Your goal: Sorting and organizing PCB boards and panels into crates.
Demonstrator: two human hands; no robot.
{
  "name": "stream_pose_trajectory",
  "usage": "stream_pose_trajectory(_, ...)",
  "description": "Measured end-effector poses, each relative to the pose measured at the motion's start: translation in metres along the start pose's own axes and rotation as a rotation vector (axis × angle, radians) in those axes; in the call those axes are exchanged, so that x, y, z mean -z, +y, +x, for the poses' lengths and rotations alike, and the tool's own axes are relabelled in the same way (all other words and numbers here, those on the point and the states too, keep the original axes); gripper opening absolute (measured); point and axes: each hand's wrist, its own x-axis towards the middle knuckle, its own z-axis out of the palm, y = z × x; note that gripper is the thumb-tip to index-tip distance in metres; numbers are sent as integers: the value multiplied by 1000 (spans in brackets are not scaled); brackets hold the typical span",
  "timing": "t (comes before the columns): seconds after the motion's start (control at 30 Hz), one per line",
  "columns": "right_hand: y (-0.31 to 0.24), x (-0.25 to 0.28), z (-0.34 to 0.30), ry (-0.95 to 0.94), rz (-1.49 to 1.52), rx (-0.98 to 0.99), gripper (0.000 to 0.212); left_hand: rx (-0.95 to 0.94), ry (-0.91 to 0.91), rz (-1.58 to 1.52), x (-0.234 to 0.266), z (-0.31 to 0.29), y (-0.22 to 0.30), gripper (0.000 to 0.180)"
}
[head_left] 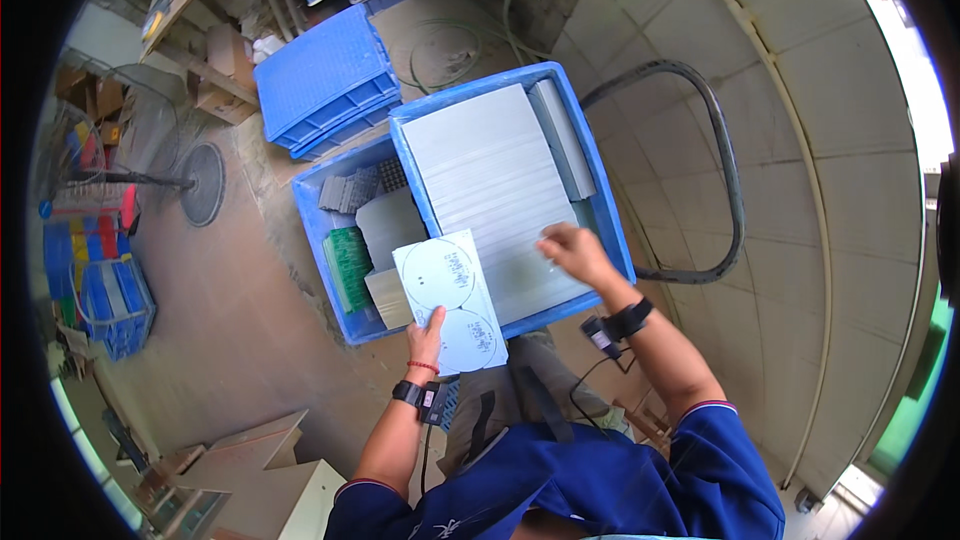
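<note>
My left hand (426, 340) is closed on the lower left edge of a white rectangular panel (462, 306) marked with two large circles and small dark print. The panel covers the near left corner of a blue crate (410, 140) and part of a lower crate (318, 230). Stacked pale grey-white sheets (480, 145) fill much of the upper crate. Over the right part of those sheets is my right hand (578, 252), its fingers curled together. Whether anything small is between them I cannot make out.
The lower crate holds a green stack (347, 265) and grey pieces (350, 190). Beyond it are stacked blue crates (325, 75). A black hose loop (735, 170) bends beside the tiled wall (840, 210) on the right. A round stand base (203, 185) rests on the floor at left.
</note>
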Motion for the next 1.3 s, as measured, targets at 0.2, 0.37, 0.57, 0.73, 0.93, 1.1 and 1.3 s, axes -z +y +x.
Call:
stream_pose_trajectory(0.2, -33, 61, 60, 249, -245, 96, 33, -52, 10, 67, -3, 6, 6, 42)
stream_pose_trajectory(0.37, -5, 41, 110, 373, -565, 148, 32, -63, 11, 75, -5, 6, 9, 41)
stream_pose_trajectory(0.57, -3, 0, 122, 495, -802, -49, 32, -33, -22, 24, -1, 9, 1, 40)
stream_pose_trajectory(0.73, 3, -8, 133, 690, -906, -79, 35, -21, -53, 26, -3, 8, 7, 41)
stream_pose_trajectory(0.93, 9, -8, 141, 690, -947, -110, 34, -5, -67, 18, 1, 10, 1, 40)
stream_pose_trajectory(1.1, 7, -8, 146, 737, -878, -147, 28, -5, -99, -30, 1, 13, -6, 39)
stream_pose_trajectory(1.3, 0, -13, 135, 727, -860, -74, 33, 64, -127, -75, 4, 15, -11, 38)
